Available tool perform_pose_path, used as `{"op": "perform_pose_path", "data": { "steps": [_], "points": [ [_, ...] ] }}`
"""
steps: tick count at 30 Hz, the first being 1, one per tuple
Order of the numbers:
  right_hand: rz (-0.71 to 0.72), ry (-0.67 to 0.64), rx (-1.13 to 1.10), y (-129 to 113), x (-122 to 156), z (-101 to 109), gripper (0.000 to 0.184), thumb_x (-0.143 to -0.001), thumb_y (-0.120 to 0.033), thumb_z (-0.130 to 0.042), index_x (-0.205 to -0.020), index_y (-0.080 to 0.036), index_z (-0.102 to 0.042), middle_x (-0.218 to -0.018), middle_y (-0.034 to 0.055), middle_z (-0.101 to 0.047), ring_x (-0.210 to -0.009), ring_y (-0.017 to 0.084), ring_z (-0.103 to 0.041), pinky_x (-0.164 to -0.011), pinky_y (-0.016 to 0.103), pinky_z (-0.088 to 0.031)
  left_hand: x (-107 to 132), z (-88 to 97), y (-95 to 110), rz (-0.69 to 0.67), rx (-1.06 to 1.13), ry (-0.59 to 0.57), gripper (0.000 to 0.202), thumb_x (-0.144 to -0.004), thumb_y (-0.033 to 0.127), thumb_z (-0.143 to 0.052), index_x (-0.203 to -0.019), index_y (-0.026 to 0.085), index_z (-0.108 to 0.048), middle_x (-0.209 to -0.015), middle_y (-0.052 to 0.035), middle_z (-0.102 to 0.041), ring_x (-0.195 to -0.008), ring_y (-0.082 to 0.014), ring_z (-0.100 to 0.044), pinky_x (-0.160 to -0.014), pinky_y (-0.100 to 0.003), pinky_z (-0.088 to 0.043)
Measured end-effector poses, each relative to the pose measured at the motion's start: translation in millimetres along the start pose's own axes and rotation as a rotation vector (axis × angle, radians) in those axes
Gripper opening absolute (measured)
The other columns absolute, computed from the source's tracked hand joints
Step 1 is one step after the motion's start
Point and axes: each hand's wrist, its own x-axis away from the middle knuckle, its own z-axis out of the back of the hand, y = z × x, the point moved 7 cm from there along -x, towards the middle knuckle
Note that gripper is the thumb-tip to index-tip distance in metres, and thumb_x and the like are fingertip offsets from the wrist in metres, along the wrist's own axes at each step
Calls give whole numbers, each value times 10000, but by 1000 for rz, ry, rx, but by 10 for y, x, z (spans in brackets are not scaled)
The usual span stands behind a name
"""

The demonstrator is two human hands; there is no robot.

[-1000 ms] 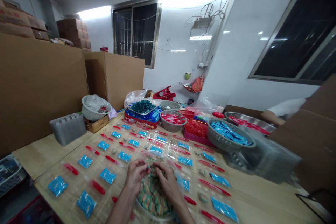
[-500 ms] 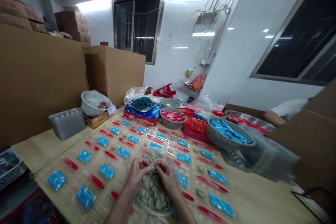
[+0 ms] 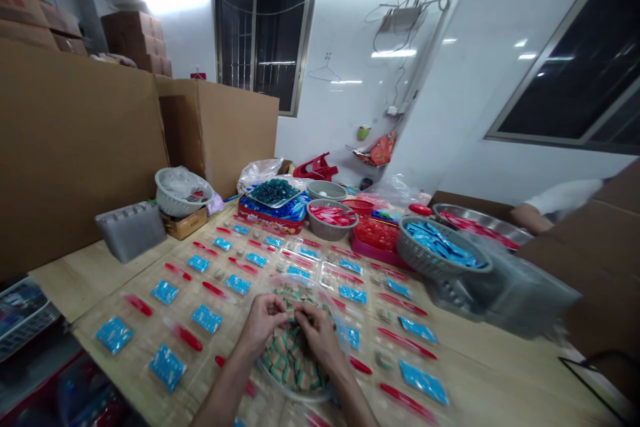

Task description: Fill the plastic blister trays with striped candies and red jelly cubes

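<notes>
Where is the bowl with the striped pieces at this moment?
In the head view, the bowl sits at the bottom, slightly left of centre, under the left hand and right hand, with blue packets on both sides.

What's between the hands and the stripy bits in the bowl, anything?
Nothing that I can see. The left hand and right hand are over the bowl, with striped pieces showing below them and no lid on top. I can't tell whether they're holding one.
</notes>
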Motion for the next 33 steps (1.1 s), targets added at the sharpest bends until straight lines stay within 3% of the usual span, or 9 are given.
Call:
{"op": "perform_pose_path", "data": {
  "steps": [2,7,12,15,19,24,28,33],
  "points": [
    [-4,6,0,49,-11,12,236,-791,-287,-478,-780,-188,-692,-762,43,-682,-758,217,-593,-700,295,-427,9,20,-9,13,20,37,171,-517,177,-716,-563,143,-555,-493,39,-555,-454,-107,-526,-464,-214,-438],
    [-17,184,182,165,-29,171,232,-809,-255,-464,-850,-183,-681,-846,74,-679,-817,226,-586,-743,315,-415,4,145,-25,1,106,211,296,-470,210,-769,-701,146,-596,-518,46,-586,-470,-125,-570,-476,-230,-474],
    [64,81,581,48,-6,8,190,-756,-114,-480,-764,-192,-653,-847,68,-638,-835,219,-545,-721,306,-335,-15,161,-47,-7,93,245,262,-476,264,-771,-626,125,-607,-514,14,-609,-459,-126,-577,-470,-226,-468],
    [108,74,683,-11,25,-49,218,-725,-48,-447,-733,-183,-618,-851,62,-626,-824,202,-527,-717,305,-297,-23,160,-90,12,59,252,248,-502,282,-741,-634,138,-589,-501,21,-598,-434,-139,-577,-424,-226,-450],
    [110,55,580,-4,30,-12,202,-724,-54,-423,-694,-181,-577,-787,39,-625,-784,187,-527,-724,300,-294,-47,166,-100,-60,-24,243,178,-541,258,-678,-643,145,-584,-525,21,-593,-441,-141,-579,-420,-225,-449],
    [97,-22,346,-16,8,24,136,-712,-93,-463,-660,-184,-551,-692,4,-605,-720,174,-532,-679,268,-327,-66,138,-104,-117,-357,186,79,-603,176,-569,-640,142,-630,-569,-11,-621,-510,-150,-586,-457,-220,-451],
    [184,-16,365,-90,24,-3,157,-756,-103,-441,-684,-188,-552,-741,11,-604,-774,181,-524,-758,298,-333,-85,62,-197,-76,-493,37,168,-599,127,-518,-661,135,-674,-593,-25,-648,-544,-161,-596,-469,-217,-443],
    [245,10,391,-63,42,-68,168,-767,-103,-435,-699,-187,-563,-754,27,-603,-795,192,-522,-759,307,-350,-103,26,-328,12,-446,-66,226,-566,122,-524,-715,120,-694,-627,-32,-658,-538,-164,-596,-459,-229,-447]
  ]
}}
